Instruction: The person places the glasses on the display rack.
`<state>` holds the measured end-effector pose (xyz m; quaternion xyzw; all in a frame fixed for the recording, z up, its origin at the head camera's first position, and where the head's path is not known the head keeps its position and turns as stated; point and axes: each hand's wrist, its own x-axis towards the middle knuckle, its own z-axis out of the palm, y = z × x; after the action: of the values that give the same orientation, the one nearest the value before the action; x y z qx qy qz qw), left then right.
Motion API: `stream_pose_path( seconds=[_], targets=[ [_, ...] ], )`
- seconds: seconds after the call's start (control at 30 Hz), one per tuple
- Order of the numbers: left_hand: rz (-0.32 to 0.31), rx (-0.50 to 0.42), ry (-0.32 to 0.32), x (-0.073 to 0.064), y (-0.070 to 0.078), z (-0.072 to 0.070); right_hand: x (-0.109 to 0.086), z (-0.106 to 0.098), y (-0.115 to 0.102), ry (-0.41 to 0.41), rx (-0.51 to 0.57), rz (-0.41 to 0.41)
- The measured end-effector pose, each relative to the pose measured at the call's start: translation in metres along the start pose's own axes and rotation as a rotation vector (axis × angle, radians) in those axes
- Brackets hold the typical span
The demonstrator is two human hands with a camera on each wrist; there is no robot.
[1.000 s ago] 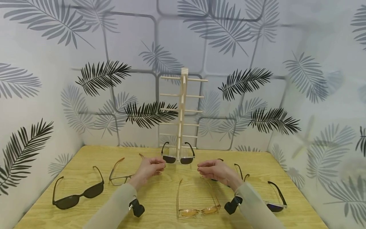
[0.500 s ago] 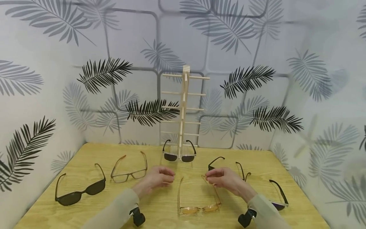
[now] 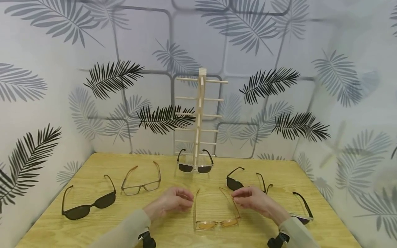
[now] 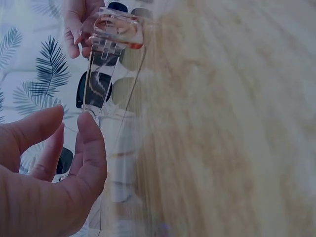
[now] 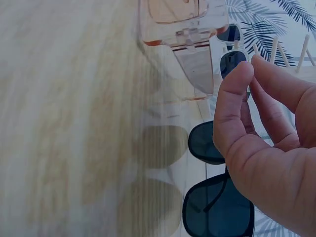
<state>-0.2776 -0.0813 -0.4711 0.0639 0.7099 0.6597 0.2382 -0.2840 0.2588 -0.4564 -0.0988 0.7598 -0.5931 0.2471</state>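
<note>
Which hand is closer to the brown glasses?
Left. The left hand is right of the brown glasses; the right hand is farther right, across the orange glasses.

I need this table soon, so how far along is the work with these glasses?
Early, it seems, if they are meant for the rack. Done: one dark-lensed pair sits at its foot. In hand: the left hand and right hand are beside the orange glasses; any grip is unclear. Left: black sunglasses, brown glasses and two pairs at right lie on the table; higher rods bear no glasses.
</note>
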Motion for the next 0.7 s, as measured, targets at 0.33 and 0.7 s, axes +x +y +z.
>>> stream_pose_path(
  seconds=[0.33,0.7],
  targets=[
    [-0.016,0.002,-0.072,-0.012,-0.003,0.007,-0.013,-0.004,0.010,-0.021,-0.080,0.020],
    [-0.049,-0.042,-0.133,-0.016,-0.004,0.011,-0.015,0.002,0.017,-0.090,0.054,0.029]
  ],
)
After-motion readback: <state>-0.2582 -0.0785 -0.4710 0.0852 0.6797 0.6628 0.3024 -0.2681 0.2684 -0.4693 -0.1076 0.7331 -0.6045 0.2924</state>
